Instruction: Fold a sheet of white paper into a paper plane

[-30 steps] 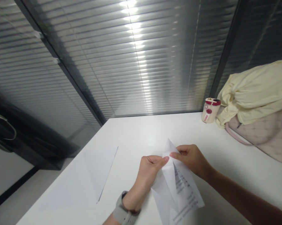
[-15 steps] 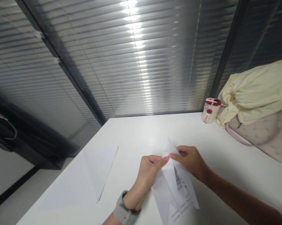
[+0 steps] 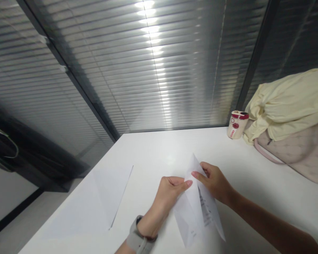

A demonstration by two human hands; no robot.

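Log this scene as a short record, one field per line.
Left hand: pinching the folded paper, thumb on top
Right hand: pinching the same paper, farther right
Folded paper: pointed at its far end; print shows inside, too blurred to read
Left wrist: grey-strapped watch
Table: white; flat paper at left
Far right: upright cup beside a pink bag, yellow cloth over it
Background: blinds

Beyond your grip, a bright strip of glare runs down the blinds (image 3: 159,70); far to the right they become dim. Soft shadow lies on the table (image 3: 153,151) right of your grip. The print on your paper (image 3: 193,204) looks blurred.
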